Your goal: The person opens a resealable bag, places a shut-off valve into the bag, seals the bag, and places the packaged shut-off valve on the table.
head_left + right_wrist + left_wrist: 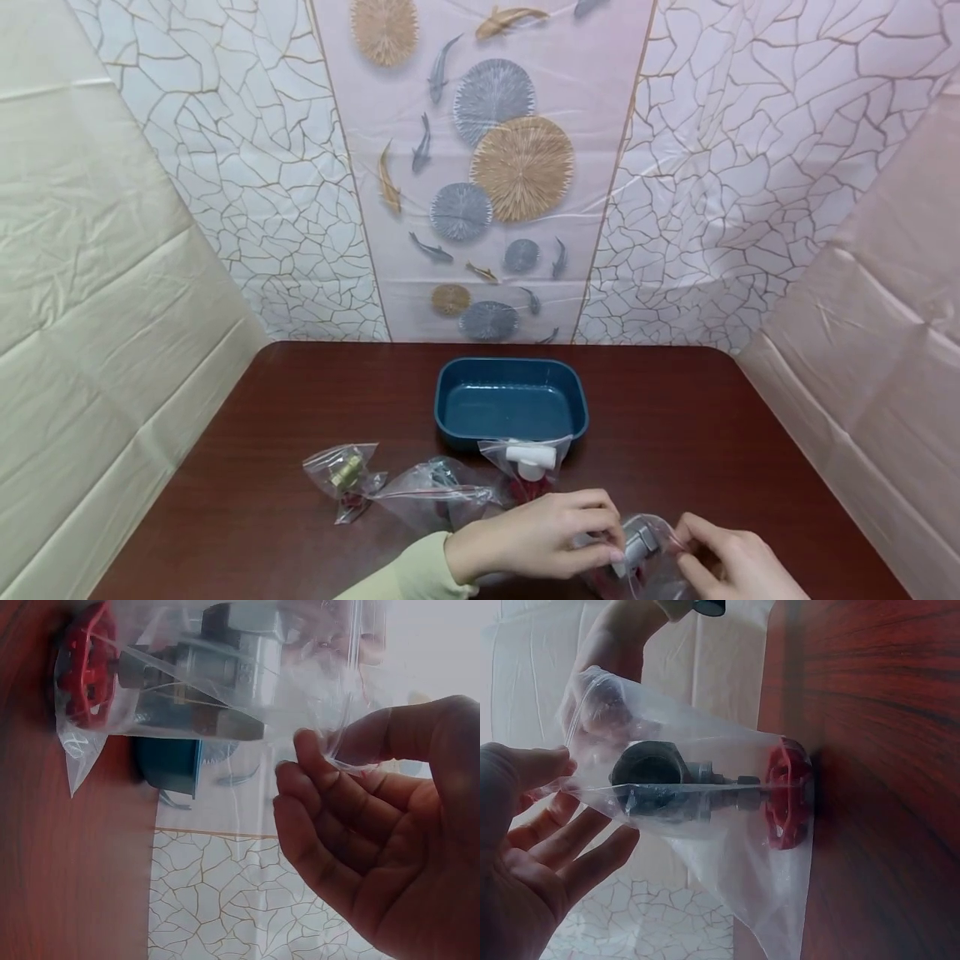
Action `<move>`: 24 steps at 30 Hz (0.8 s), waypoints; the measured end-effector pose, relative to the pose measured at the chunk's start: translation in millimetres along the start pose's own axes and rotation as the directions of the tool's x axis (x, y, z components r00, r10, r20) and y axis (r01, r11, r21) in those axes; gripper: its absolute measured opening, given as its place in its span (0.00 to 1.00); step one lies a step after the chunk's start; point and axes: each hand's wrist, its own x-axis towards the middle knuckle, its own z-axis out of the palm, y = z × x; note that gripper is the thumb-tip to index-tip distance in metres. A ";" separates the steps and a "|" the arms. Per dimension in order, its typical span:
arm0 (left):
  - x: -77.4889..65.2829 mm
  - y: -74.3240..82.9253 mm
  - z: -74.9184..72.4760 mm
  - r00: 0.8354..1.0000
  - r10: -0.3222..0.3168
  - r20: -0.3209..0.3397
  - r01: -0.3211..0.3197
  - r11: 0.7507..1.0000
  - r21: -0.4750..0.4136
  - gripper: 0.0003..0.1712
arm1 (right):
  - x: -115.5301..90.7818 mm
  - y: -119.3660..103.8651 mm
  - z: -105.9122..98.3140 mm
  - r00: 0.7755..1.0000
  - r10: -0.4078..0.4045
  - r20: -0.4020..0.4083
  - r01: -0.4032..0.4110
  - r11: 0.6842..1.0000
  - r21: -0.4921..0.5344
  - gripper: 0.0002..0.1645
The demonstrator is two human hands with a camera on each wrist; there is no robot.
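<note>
A clear zip bag (663, 533) holds a grey metal valve (640, 542) with a red handwheel (91, 667). In the left wrist view, the handwheel (787, 796) is at the bottom against the table, and the valve body (649, 772) stands above it. My left hand (551, 533) pinches one side of the bag's top edge between thumb and forefinger, its other fingers loosely bent. On the opposite side, my right hand (731, 560) pinches that same edge, seen closely in the right wrist view. The bag's mouth is between both hands.
A blue rectangular tray (510, 408) stands at the table's back middle. In front are bags with a white-topped valve (531, 456), a dark grey-green valve (442, 473) and, farther left, a brass valve (347, 473). Draped cloth walls border the dark red table (300, 400).
</note>
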 end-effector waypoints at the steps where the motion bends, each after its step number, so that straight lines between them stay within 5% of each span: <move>1: 0.0 0.3 0.2 1.000 0.004 0.003 -0.004 1.000 0.007 0.03 | 0.1 -1.2 -0.8 1.000 0.011 0.000 -0.011 1.000 0.001 0.25; 18: -0.1 -1.4 4.1 0.999 0.015 0.041 -0.015 1.000 0.009 0.04 | 0.0 -2.4 -3.3 0.994 0.002 -0.108 -0.005 1.000 -0.031 0.26; 24: -0.3 -5.1 5.3 0.999 0.022 0.029 -0.023 1.000 0.004 0.04 | 0.5 0.6 -5.0 0.987 0.090 -0.135 -0.095 0.995 -0.036 0.24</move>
